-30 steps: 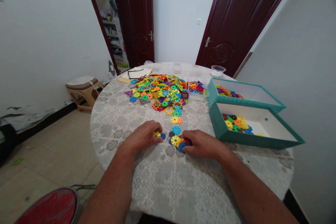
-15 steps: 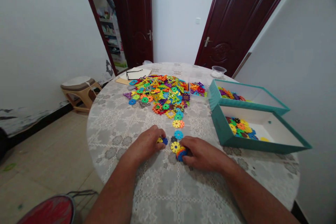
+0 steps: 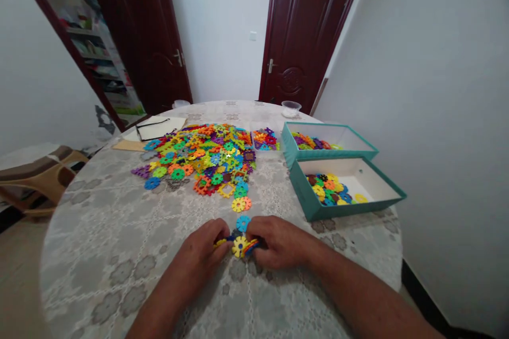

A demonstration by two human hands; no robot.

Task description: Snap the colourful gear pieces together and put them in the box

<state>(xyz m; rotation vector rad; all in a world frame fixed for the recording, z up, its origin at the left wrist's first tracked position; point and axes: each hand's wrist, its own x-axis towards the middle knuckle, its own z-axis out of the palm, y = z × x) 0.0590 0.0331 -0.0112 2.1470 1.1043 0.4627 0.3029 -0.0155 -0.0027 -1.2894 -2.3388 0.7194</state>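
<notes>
Yellow, blue and orange plastic snowflake pieces (image 3: 239, 247) lie toward the near edge of the lace-covered tabletop (image 3: 99, 275); the left hand (image 3: 199, 254) and right hand (image 3: 278, 243) have closed in together, fingers grasping them, below a heap of loose multicoloured pieces (image 3: 199, 161).

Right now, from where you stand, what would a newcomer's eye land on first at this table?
The heap of multicoloured plastic snowflake discs fills the middle of the round lace-covered table. To its right stand a far teal box and a near teal box, both open and holding discs. Nearest the camera, the left hand and right hand meet over a yellow disc.
</notes>
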